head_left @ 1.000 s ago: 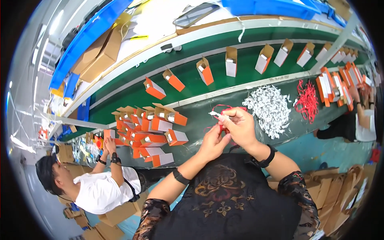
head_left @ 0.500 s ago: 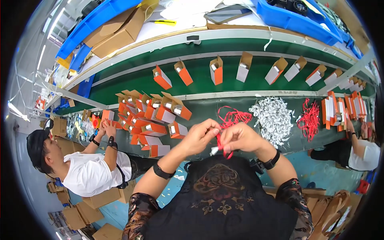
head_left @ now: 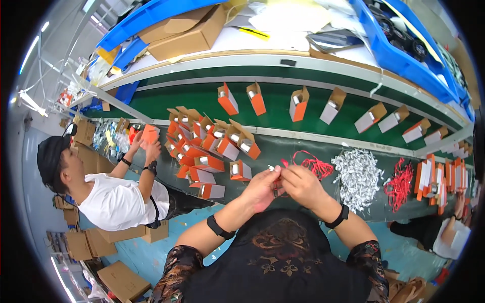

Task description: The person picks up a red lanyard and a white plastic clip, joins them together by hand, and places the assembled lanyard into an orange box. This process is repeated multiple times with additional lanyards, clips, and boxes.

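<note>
In front of my chest, my left hand (head_left: 261, 190) and my right hand (head_left: 304, 187) meet, thumbs and fingertips pinched together. Between them is a thin red strap (head_left: 284, 163), its end poking up by the right fingertips. A small white piece (head_left: 271, 167) shows at the left fingertips; how it joins the strap is hidden. Just beyond the right hand lies a small heap of red straps (head_left: 319, 166). To its right spreads a large pile of small white-and-silver pieces (head_left: 357, 178), then a second heap of red straps (head_left: 399, 186).
Open orange-and-white boxes (head_left: 209, 162) crowd the bench at left; more boxes (head_left: 299, 105) stand in a row on the green belt (head_left: 275, 96). A shelf (head_left: 242, 59) with blue trays (head_left: 414, 55) overhangs it. Co-workers work at left (head_left: 118, 202) and right (head_left: 452, 237).
My view has shifted, so the bench appears lower and further right. My hands have turned and closed in, hiding most of the strap that hung between them. The left co-worker's hands lift an orange box.
</note>
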`<state>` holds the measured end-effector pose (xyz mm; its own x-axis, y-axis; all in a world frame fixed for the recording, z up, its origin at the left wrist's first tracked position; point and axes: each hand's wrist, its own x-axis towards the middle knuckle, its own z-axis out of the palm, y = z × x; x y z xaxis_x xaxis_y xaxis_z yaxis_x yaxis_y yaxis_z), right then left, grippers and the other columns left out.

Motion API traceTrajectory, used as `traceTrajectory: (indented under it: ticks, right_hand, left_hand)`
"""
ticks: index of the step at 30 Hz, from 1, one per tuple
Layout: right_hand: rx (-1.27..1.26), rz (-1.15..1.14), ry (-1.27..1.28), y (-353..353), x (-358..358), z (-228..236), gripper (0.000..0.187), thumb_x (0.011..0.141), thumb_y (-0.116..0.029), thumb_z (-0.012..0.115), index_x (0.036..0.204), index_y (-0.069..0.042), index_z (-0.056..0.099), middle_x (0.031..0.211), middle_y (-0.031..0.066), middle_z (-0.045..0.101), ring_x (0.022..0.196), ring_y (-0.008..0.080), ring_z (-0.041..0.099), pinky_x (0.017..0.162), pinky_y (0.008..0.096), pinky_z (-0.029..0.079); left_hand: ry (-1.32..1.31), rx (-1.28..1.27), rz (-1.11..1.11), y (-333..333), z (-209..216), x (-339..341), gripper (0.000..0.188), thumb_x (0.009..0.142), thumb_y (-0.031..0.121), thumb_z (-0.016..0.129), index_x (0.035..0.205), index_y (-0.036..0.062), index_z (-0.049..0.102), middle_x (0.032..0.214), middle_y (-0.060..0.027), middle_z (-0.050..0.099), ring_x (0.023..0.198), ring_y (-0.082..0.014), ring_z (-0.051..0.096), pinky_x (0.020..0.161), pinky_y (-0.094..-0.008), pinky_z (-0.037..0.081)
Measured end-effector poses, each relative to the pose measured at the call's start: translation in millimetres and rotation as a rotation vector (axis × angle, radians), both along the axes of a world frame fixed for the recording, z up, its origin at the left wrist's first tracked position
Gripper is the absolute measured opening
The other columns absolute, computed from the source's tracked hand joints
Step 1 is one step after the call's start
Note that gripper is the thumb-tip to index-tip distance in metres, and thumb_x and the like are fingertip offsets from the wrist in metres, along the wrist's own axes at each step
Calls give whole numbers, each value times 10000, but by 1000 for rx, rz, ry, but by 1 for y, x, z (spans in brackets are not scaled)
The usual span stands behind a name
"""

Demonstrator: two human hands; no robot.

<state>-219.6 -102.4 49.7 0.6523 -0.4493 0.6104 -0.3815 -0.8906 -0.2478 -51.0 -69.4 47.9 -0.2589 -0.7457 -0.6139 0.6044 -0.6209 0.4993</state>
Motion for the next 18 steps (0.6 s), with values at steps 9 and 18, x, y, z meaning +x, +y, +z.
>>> traceTrajectory:
  ticks: [9, 18]
  right_hand:
    - [235, -84, -94, -13, -4, -5, 266, 734, -59, 687, 1000, -74, 684, 1137, 133, 630, 953, 301, 644, 805, 407, 547]
    - [557, -428, 37, -18, -75, -70, 244, 759, -47, 704, 1001, -75, 684, 966, 107, 662, 868, 315, 650, 747, 402, 537]
  left_hand:
    - [-441, -345, 277, -77, 15, 77, 86, 956, 139, 616, 1006, 73, 643, 816, 10, 651, 675, -91, 610, 574, -209, 443]
    - [-1000, -156, 203, -283, -13, 257, 105, 887, 80, 680, 980, 47, 643, 800, -18, 652, 636, -107, 614, 542, -211, 513]
